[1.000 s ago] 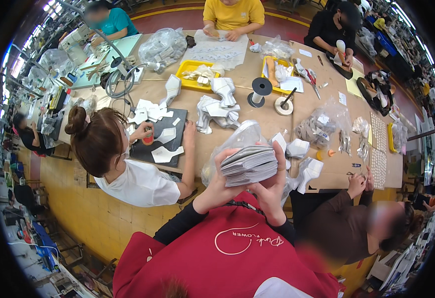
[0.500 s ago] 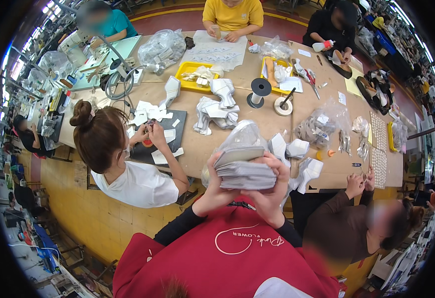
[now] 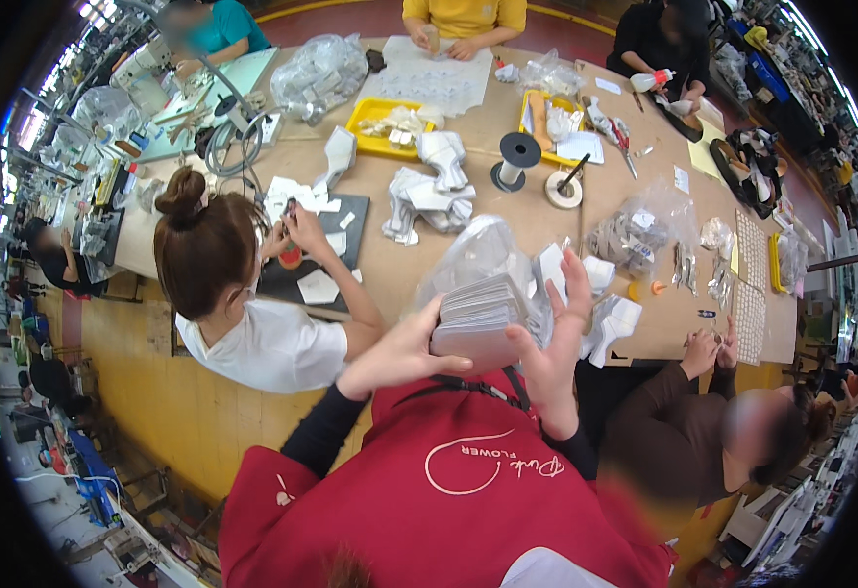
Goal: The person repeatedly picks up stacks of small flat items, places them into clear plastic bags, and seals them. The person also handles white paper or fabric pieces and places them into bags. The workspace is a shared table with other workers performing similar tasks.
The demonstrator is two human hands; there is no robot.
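A thick stack of thin, light grey flat pieces (image 3: 476, 316) is held tilted in front of my chest. My left hand (image 3: 404, 345) grips it from the left, with the thumb along its near face. To its right, my right hand (image 3: 558, 343) is open with fingers spread and pointing up; its thumb is close to the stack's right edge, and I cannot tell if they touch. Just beyond the stack lies a clear plastic bag (image 3: 483, 245) on the table. White shaped pieces (image 3: 613, 323) rest beside my right hand, at the table's near edge.
On the brown-covered table (image 3: 390, 284) stand piles of white cut pieces (image 3: 429, 204), a yellow tray (image 3: 358, 125), a black spool (image 3: 519, 152), a tape roll (image 3: 563, 190) and a bag of grey parts (image 3: 635, 235). Co-workers sit close on my left (image 3: 262, 338) and right (image 3: 669, 421).
My right hand has come off the stack and opened, fingers spread. The stack has turned in my left hand, showing its layered edges upward and a flat face toward me.
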